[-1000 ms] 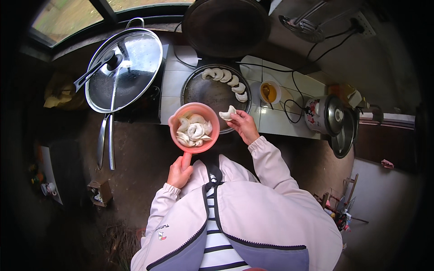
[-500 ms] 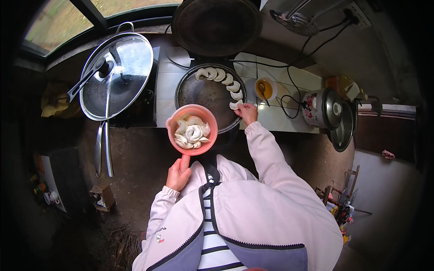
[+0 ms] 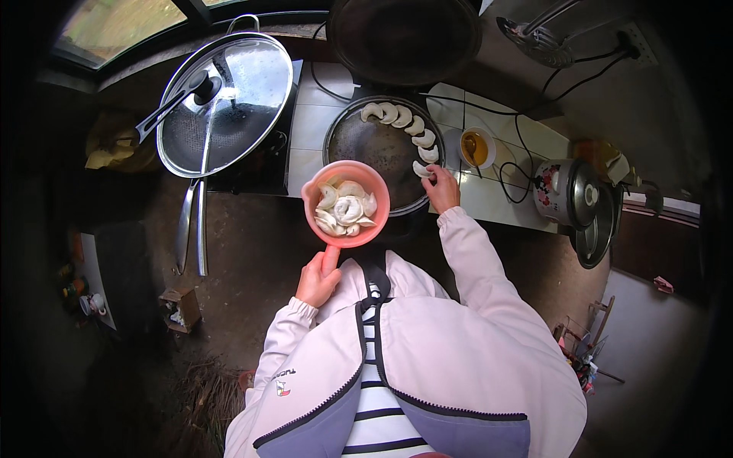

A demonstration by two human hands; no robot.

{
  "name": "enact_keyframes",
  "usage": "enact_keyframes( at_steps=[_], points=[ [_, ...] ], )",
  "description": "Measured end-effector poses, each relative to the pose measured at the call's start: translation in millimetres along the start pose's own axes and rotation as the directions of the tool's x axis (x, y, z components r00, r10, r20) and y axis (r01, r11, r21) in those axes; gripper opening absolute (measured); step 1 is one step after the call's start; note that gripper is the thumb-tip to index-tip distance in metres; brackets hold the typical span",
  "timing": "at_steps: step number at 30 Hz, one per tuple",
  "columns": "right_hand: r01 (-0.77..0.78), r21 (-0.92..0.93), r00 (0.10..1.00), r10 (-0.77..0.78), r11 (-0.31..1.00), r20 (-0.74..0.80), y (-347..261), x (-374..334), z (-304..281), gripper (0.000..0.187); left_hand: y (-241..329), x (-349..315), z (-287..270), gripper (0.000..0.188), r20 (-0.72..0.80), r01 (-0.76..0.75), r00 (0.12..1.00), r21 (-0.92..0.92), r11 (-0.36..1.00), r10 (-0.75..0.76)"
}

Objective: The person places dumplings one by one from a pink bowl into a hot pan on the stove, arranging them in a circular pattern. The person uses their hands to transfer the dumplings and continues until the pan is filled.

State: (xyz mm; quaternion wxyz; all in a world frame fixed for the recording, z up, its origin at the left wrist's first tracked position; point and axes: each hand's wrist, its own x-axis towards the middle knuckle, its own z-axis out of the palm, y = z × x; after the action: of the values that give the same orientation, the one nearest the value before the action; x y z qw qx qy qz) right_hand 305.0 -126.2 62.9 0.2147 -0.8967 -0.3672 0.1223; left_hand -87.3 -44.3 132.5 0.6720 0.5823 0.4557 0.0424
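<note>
My left hand (image 3: 317, 282) is closed round the handle of a pink plastic ladle (image 3: 308, 200). Several pale, uncooked dumplings (image 3: 349, 210) are heaped in its bowl, which overlaps the near left rim of a round electric griddle (image 3: 330, 137). On the griddle's dark plate a curved row of dumplings (image 3: 403, 116) follows the far and right edge. At the near end of that row, my right hand (image 3: 443, 189) pinches one dumpling (image 3: 421, 169) by its tip, low over the plate. The griddle's dark lid (image 3: 405, 38) stands raised behind.
Right of the griddle is a bowl of yellow oil (image 3: 477, 147) with a spoon in it. A flowered rice cooker (image 3: 551, 188) stands farther right. At left, a wok with a glass lid (image 3: 256, 84) sits on the stove. Black cables (image 3: 527, 141) cross the tiled counter (image 3: 458, 114).
The whole view has shifted, so the counter things appear farther right. My right hand still pinches the same dumpling at the row's end, and the ladle stays in my left hand.
</note>
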Motion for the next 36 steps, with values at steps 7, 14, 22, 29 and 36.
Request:
enact_keyframes(
  at_steps=[7,14,22,29,36],
  points=[
    [0.004,-0.084,1.000,-0.002,0.996,0.021,-4.0,2.2,-2.2,0.029,0.9,0.5,0.1,0.025,0.017,0.034,0.999,0.015,0.999,-0.034],
    [-0.011,-0.096,1.000,0.011,0.995,0.007,-5.4,6.3,-2.2,0.026,-8.8,0.6,-0.1,0.023,0.015,0.013,1.000,0.020,1.000,-0.013],
    [0.000,-0.110,1.000,0.002,0.994,0.018,-6.8,8.6,-4.6,0.026,-2.4,-1.5,-2.2,0.025,0.016,0.048,0.999,0.031,0.998,-0.049],
    [-0.007,-0.122,1.000,0.009,0.993,0.017,-3.3,9.4,-3.5,0.026,-1.4,-2.7,-0.5,0.026,0.023,0.035,0.999,0.039,0.999,-0.036],
    [0.101,0.227,0.995,-0.103,0.969,0.000,-72.9,-6.5,-37.8,0.021,-26.2,3.0,4.0,0.024,-0.020,-0.089,0.996,0.082,0.993,0.091]
  ],
)
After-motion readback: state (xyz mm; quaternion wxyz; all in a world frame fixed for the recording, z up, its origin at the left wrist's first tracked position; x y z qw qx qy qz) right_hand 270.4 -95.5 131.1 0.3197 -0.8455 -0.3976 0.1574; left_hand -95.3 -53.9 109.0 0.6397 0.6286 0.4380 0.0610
